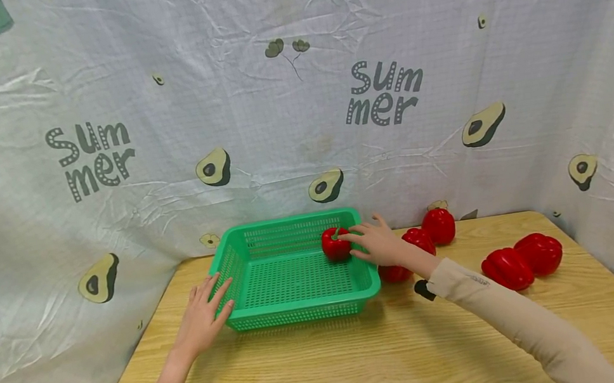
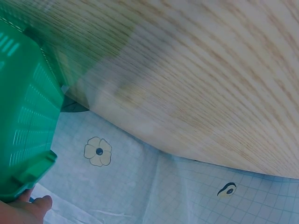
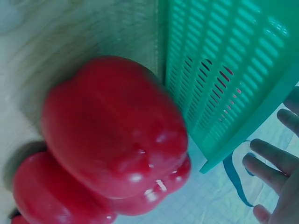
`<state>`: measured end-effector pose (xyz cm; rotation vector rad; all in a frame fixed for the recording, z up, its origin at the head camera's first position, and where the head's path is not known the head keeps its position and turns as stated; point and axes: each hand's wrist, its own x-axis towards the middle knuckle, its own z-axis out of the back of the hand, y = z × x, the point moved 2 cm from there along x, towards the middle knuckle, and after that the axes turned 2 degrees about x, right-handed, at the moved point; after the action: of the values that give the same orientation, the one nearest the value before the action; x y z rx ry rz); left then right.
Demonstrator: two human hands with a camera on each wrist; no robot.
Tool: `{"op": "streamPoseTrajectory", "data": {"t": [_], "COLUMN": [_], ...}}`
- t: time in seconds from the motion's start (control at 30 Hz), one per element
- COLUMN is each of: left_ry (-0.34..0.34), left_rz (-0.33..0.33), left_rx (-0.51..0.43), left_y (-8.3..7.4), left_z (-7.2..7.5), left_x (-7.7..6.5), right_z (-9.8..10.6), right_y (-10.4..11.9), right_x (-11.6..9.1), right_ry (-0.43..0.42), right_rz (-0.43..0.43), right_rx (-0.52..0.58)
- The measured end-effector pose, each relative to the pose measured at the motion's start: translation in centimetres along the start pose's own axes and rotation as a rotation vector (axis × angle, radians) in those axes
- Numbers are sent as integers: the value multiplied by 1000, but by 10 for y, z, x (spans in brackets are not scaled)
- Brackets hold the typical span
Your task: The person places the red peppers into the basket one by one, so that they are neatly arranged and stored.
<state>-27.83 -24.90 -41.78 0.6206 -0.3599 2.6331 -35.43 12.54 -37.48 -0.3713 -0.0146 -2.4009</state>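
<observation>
A green plastic basket (image 1: 299,312) with slotted walls sits on the table, one red bell pepper (image 1: 334,249) standing inside near its right wall, green stem up. My right hand (image 1: 379,245) reaches over the right rim with fingers spread, fingertips overlapping the pepper's edge in the head view. In the right wrist view, those fingers (image 3: 271,170) are extended past the rim. My left hand (image 1: 201,313) lies at the left rim with its fingers loosely extended. Beneath my right forearm, another red bell pepper (image 3: 114,126) is close against the basket's outer wall, partly hidden in the head view.
Behind my right wrist are red peppers, one (image 1: 438,226) near the back edge. Two more peppers, including this one (image 1: 539,254), lie together at the right of the wooden table (image 1: 317,369). A printed white curtain (image 1: 262,107) hangs close behind.
</observation>
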Motion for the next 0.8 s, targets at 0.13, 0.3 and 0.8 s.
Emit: {"op": "streamPoseTrajectory", "data": {"t": [0.13, 0.3, 0.8], "left_ry": [-3, -1, -8], "left_rz": [2, 4, 7], "left_rx": [-2, 0, -6], "left_y": [0, 0, -3], "left_z": [0, 0, 3], "left_x": [0, 0, 1], "right_z": [1, 5, -9], "right_y": [0, -3, -22], "right_x": [-9, -22, -53], "right_ry": [-61, -149, -248], "right_rz": [35, 65, 35], "right_rx": [-2, 5, 30]}}
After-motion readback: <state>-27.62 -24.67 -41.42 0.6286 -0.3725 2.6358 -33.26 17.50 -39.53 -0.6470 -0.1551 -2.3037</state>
